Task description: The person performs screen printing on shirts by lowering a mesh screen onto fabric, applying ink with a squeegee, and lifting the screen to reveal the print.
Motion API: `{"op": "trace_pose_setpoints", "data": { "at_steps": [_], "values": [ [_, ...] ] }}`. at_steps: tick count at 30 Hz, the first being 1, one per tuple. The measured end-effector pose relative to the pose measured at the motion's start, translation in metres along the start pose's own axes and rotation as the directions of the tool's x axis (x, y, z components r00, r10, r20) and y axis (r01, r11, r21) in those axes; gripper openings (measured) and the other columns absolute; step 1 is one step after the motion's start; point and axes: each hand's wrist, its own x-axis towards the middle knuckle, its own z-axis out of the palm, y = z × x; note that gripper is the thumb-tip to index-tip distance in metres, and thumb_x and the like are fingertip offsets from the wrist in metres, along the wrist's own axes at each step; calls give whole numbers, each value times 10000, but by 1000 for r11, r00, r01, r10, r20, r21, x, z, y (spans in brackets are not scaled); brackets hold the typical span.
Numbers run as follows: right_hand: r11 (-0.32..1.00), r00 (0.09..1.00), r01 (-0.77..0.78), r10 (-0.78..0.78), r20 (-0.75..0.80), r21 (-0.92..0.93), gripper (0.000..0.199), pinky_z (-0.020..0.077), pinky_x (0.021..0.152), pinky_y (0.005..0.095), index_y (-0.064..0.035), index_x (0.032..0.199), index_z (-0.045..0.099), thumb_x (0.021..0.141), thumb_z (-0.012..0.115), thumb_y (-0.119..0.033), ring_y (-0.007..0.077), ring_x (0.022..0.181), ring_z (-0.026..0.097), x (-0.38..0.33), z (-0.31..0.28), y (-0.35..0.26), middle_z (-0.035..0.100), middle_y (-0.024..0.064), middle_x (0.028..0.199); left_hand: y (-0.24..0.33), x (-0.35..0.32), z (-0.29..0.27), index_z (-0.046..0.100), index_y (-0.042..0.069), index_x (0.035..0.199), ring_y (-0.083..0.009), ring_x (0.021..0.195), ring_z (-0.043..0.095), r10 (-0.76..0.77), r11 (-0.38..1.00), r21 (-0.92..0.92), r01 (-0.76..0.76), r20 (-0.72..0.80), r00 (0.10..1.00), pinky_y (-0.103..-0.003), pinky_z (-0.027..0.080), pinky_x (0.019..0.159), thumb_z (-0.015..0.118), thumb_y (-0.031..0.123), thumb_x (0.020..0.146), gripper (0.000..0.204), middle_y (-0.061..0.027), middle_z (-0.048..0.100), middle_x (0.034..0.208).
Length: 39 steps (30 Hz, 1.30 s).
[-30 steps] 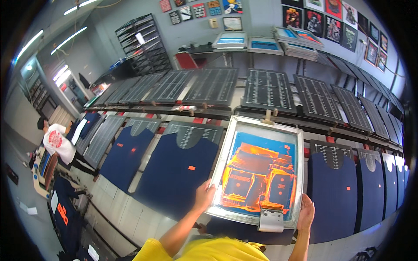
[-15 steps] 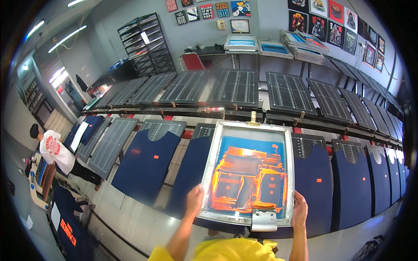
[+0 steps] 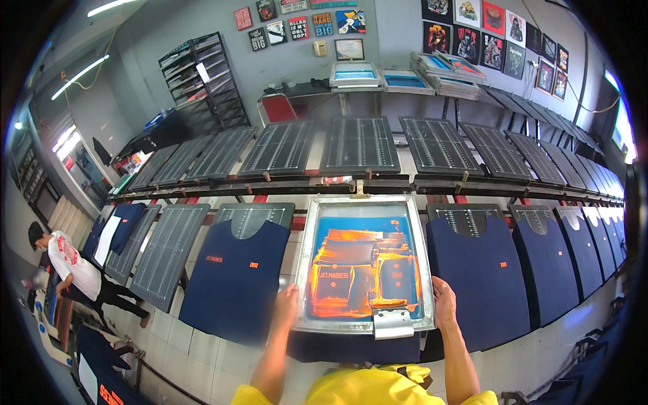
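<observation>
Both forearms are reaching forward; the left hand point(image 3: 286, 305) and right hand point(image 3: 443, 304) are gripping the printing screen frame's point(image 3: 362, 202) near corners, fingers curled closed around its edges.

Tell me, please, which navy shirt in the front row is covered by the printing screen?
The shirt beneath the metal-framed screen, between both hands; its neighbours lie uncovered.

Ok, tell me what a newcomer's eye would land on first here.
First the metal-framed printing screen at centre, its blue mesh smeared with bright orange ink, gripped at its near corners by the left hand and right hand. Next the navy T-shirts stretched on boards along the near row. Behind them stands a row of bare dark gridded boards.
</observation>
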Motion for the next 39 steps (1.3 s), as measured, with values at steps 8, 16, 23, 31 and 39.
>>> {"op": "trace_pose_setpoints", "data": {
  "at_steps": [8,16,23,31,39],
  "values": [
    [999,999,20,-21,-28,-39,551,408,1037,401,57,1296,525,980,516,-394,242,1192,552,10,16,3,595,153,1275,-3,28,-1,561,-115,1279,-284,1216,593,-24,999,-30,25,22,999,-345,429,1028,549,254,965,484,-234,626,1277],
    [996,997,40,-45,-62,-80,506,421,1024,377,52,1290,547,984,503,-349,224,1173,565,6,24,15,605,147,1262,9,26,-7,553,-121,1286,-281,1205,593,-53,997,-63,54,11,999,-338,421,1031,570,239,949,493,-247,624,1270],
    [981,982,52,-85,-171,-188,431,392,1044,361,18,1252,611,965,543,-297,196,1170,552,2,22,17,620,103,1254,-4,34,-4,627,-105,1109,-194,994,621,113,944,306,-125,55,992,-322,467,881,569,189,913,358,-121,677,1062],
    [840,977,196,-214,22,-507,370,298,1141,383,-89,1292,598,986,547,-291,287,1367,429,18,27,59,488,158,1438,-72,56,-11,610,-118,1149,-229,956,610,171,982,-67,-175,-51,984,-350,470,860,499,143,924,362,-149,647,1040],
    [850,959,200,-271,-80,-487,369,335,1122,388,-81,1266,607,977,562,-305,285,1333,472,6,26,54,546,160,1376,-63,60,1,598,-113,1135,-252,917,616,186,982,-32,-187,-35,982,-350,474,824,502,185,948,364,-166,641,1017]
  ]
}}
